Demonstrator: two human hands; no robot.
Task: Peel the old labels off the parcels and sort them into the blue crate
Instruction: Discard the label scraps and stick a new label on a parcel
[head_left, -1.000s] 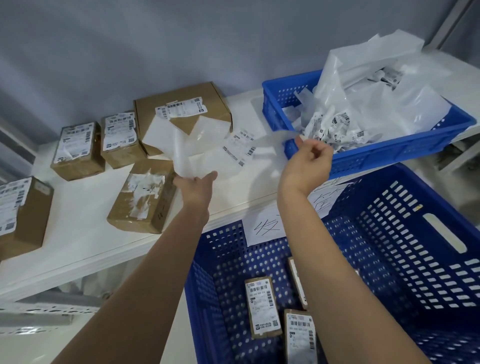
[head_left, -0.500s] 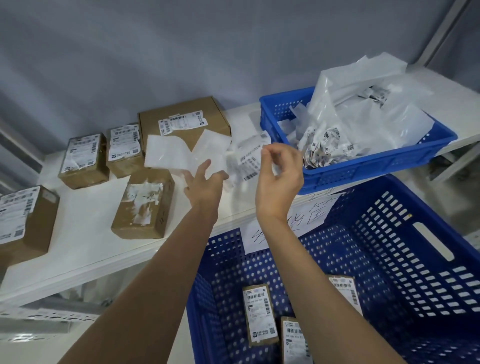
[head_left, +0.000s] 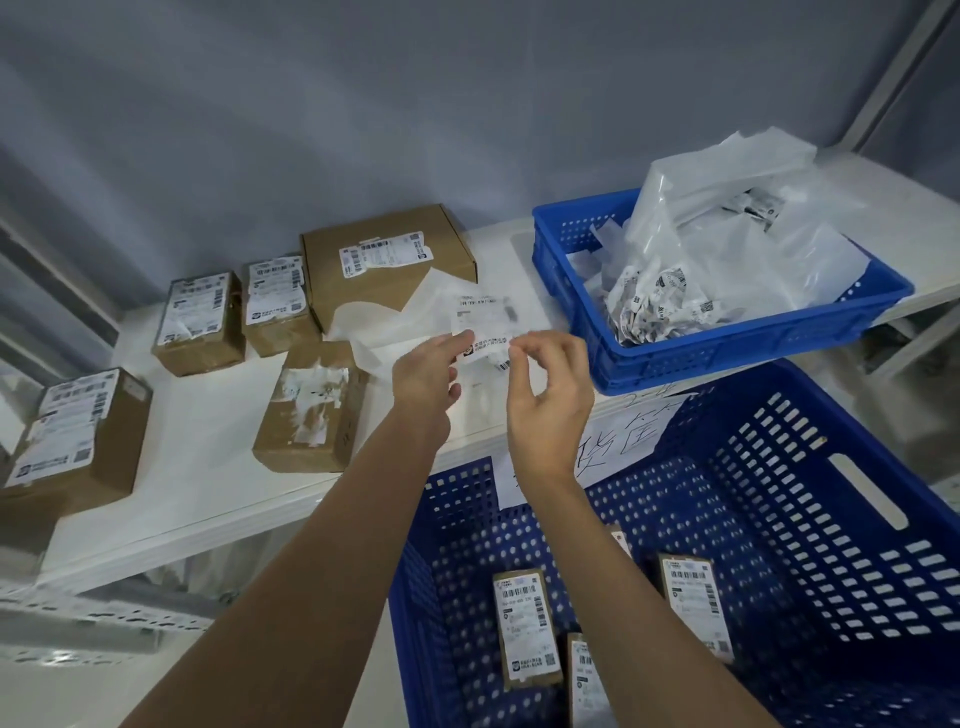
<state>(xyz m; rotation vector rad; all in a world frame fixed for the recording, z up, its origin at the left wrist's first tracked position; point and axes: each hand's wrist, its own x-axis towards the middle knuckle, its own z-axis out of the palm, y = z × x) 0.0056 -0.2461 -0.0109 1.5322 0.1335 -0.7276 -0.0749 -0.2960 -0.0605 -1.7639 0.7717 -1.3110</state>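
both hands are raised over the front edge of the white shelf (head_left: 208, 441). the left hand (head_left: 423, 382) and the right hand (head_left: 550, 395) hold one crumpled printed label (head_left: 480, 332) between them. the left hand pinches the label's lower left part with its fingertips. the right hand pinches the lower right edge between thumb and forefinger, with the other fingers curled loosely below. a sheet of white backing paper (head_left: 384, 325) trails from the label to the left and lies over the shelf.

a small parcel (head_left: 311, 408) with torn label scraps on its top lies on the shelf, just left of the left hand. four more parcels stand on the shelf with labels still on: a large flat box (head_left: 387, 260) at the back, two small boxes (head_left: 200, 322) (head_left: 278, 304) to its left, and one box (head_left: 78, 436) at the far left edge.

a shallow blue tray (head_left: 727, 343) on the shelf at right holds a heap of peeled labels and plastic film (head_left: 727, 260). the blue crate (head_left: 779, 519) stands below the shelf front, under the forearms. labelled parcels (head_left: 524, 629) lie on its floor. a handwritten paper sign (head_left: 618, 441) is fixed to its back wall.
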